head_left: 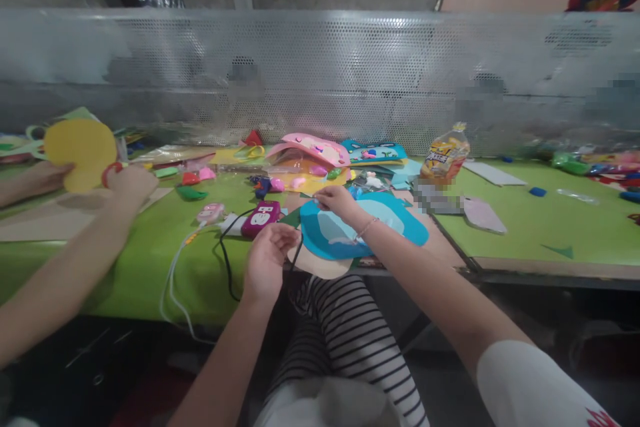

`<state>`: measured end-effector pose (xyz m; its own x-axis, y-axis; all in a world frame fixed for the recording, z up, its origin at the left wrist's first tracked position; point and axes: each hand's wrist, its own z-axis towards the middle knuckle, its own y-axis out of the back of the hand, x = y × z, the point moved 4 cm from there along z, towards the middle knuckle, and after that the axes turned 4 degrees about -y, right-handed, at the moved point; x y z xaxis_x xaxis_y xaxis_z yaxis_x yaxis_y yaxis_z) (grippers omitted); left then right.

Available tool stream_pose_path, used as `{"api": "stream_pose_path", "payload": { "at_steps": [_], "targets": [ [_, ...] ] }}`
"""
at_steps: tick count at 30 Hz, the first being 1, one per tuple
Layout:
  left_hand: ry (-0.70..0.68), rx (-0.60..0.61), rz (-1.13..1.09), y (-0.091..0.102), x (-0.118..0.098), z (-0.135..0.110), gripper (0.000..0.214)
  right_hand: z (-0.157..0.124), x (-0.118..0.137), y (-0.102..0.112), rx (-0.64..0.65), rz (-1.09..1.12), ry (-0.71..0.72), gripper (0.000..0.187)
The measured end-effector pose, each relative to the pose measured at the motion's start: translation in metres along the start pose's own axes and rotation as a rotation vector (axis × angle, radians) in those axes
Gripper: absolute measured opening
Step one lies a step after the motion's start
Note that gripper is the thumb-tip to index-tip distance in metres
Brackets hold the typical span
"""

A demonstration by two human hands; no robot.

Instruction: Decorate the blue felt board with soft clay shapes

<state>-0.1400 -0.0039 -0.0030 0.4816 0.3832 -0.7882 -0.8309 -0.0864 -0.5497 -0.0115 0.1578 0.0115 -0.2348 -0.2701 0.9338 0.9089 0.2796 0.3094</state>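
A blue paper cutout (413, 230) with a pale blue inner shape (390, 213) lies at the table's front edge, over a cream paper piece (325, 265). Above its upper left part, my right hand (340, 203) is closed in a pinch; whatever is between the fingertips is too small to make out. My left hand (270, 257) is beside the cutout's left edge, its fingers curled in together. What those fingers hold, if anything, is hidden. A black cord (227, 267) runs close by, from a purple power bank (261, 217).
At left, another person's hands hold a yellow paper shape (83, 150) and red-handled scissors (111, 173). Behind my hands are a pink decorated piece (317, 147), a blue one (375, 153) and clay lumps. A snack bag (447, 153) and phone (484, 215) are at right.
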Motion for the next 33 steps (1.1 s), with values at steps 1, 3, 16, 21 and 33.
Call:
{"api": "stream_pose_path", "payload": {
  "at_steps": [1,3,16,21,33],
  "targets": [
    [-0.085,-0.04,0.031,0.003,0.002,0.001,0.024,0.0,-0.002,0.0,-0.005,-0.092,0.021,0.018],
    [-0.198,-0.08,0.105,0.008,0.006,0.001,0.023,-0.002,-0.004,0.0,-0.007,-0.258,0.071,0.013],
    [-0.309,-0.017,0.401,0.014,0.015,-0.019,0.033,-0.01,-0.005,-0.009,0.109,-0.889,0.141,0.03],
    [-0.363,0.094,0.592,0.006,0.001,-0.015,0.029,-0.016,-0.004,-0.007,0.141,-1.029,0.147,0.029],
    [-0.433,0.395,1.189,-0.023,-0.01,0.077,0.033,-0.026,0.005,-0.009,0.122,-1.169,0.253,0.035]
  ]
}}
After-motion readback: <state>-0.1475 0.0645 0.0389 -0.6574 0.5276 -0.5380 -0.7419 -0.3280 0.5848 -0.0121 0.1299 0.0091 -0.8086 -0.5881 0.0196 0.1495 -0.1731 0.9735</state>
